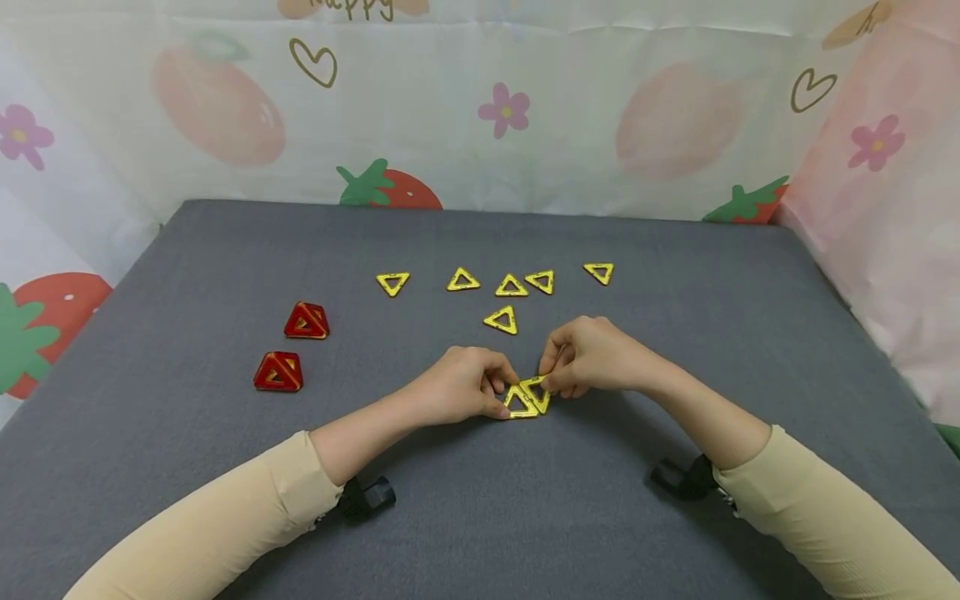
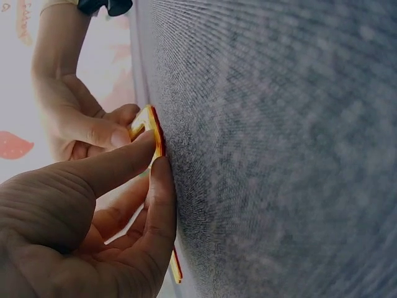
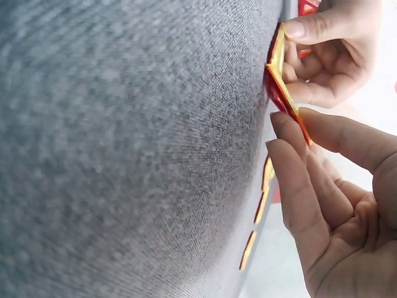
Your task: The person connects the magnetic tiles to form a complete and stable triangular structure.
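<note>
My left hand [image 1: 465,387] pinches the edge of a yellow triangular magnetic tile [image 1: 522,414] at the middle of the table. My right hand [image 1: 596,358] grips a second yellow triangular tile [image 1: 533,382] between thumb and fingers. The two tiles meet along one side. In the right wrist view, the right hand's tile [image 3: 287,93] slants up from that seam, showing a red underside, while the left hand's fingers hold the other tile [image 3: 278,49] at its far end.
Several loose yellow triangular tiles lie farther back, the nearest tile [image 1: 511,328] just beyond my hands. To the left stand two red pyramids, one [image 1: 303,320] behind the other pyramid [image 1: 277,372]. A strawberry-print curtain [image 1: 555,167] hangs behind the grey table [image 1: 187,500].
</note>
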A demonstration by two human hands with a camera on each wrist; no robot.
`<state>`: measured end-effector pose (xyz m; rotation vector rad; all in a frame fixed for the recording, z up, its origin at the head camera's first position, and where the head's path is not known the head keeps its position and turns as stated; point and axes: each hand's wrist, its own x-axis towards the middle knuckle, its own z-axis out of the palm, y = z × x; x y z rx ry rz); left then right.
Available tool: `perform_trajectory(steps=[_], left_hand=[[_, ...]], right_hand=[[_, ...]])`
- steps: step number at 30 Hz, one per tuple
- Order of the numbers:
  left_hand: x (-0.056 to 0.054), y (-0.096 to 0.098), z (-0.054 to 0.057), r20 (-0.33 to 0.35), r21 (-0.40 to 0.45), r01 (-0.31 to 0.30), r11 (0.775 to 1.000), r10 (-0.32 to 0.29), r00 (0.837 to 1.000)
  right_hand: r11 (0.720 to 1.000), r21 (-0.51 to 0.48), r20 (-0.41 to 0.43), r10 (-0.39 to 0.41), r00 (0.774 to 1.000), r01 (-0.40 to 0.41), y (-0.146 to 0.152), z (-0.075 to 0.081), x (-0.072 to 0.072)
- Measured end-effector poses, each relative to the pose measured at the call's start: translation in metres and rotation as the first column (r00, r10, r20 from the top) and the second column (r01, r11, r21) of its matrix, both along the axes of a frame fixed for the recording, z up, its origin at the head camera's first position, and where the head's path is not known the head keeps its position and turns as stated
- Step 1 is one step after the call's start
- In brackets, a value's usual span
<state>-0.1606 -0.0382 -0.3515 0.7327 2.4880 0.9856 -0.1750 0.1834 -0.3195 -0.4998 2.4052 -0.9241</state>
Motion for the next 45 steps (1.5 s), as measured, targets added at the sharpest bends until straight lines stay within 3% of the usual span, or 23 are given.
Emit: perform_trajectory(steps=[5,11,20,45], left_hand=[[0.0,0.0,0.0,0.01,0.007,-0.022,1.0,0.022,1.0],[0.0,-0.001,0.0,0.026,0.023,-0.023,0.999,0.022,0.999],[0.0,-0.003,0.001,0.031,0.057,-0.007,0.998,0.006,0.999],[-0.003,-0.004,0.0,0.086,0.062,-0.036,0.997,0.031,0.996]], right_hand=[[1.0,0.004,-0.043,0.006,0.999,-0.006,-0.003,0.0,0.002],[0.995,0.007,-0.103,0.096,0.99,-0.096,-0.005,-0.003,0.002],[0.974,-0.073,-0.077,0.21,0.975,-0.215,-0.008,-0.011,0.002],[0.957,-0.029,-0.151,0.281,0.948,-0.288,-0.006,-0.021,-0.001]])
